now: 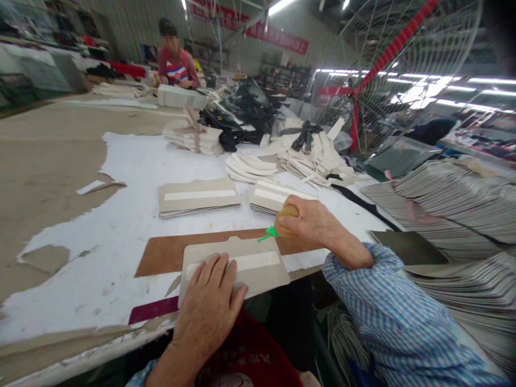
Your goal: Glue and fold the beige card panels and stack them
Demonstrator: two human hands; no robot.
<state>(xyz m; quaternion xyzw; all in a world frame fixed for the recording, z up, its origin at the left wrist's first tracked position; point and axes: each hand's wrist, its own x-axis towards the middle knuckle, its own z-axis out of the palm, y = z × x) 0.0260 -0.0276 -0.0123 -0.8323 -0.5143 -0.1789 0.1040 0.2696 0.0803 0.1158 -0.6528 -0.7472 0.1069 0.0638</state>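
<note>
My left hand [210, 301] lies flat with fingers stretched out on a beige cut piece [258, 269] that bears a white strip. The piece rests on a brown board [169, 252] at the table's near edge. My right hand [312, 220] is wrapped round a small yellowish glue bottle [285, 219]. Its green nozzle [267, 234] points down at the piece's top edge.
Two stacks of similar pieces [198, 196] [271, 195] lie just beyond. Further piles [250, 166] and black bags [226, 126] crowd the far table. A big fanned stack of grey sheets [455, 209] fills the right. A wire fan guard [395, 70] stands behind it. Another person [176, 59] works far off.
</note>
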